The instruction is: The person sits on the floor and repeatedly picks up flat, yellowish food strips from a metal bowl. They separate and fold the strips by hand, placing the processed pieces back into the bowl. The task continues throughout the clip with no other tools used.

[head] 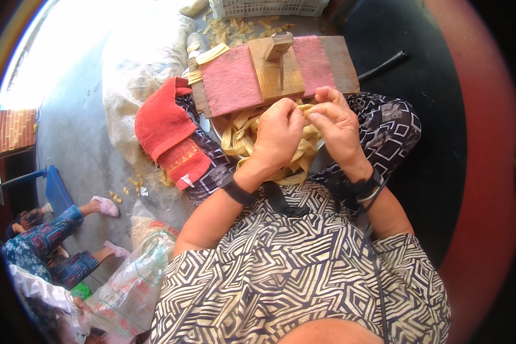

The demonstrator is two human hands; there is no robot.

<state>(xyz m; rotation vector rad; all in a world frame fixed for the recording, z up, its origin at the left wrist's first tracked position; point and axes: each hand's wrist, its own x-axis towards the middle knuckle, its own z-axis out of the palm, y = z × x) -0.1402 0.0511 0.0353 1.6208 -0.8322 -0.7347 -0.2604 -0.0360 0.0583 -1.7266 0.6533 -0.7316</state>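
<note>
My left hand [280, 131] pinches a pale yellow, dried husk-like strip [308, 107] between thumb and bent fingers. From the other side my right hand [337, 124] holds the same strip at thumb and fingertip, its other fingers raised. Below them a basin, its rim [216, 129] partly showing, holds a tangle of similar strips [240, 131]. Just beyond my hands lies a wooden board [342, 60] covered partly by pink cloth [232, 77]. A wooden block [262, 71] with a raised wooden piece [279, 45] sits on the cloth. The fingers hide part of the strip.
A red towel [165, 120] drapes over my left knee. Loose strips [212, 53] lie at the board's left end. Scraps [236, 30] litter the floor near a white plastic crate [268, 7]. Woven sacks [133, 81] stand left; a person's legs [75, 219] show at lower left.
</note>
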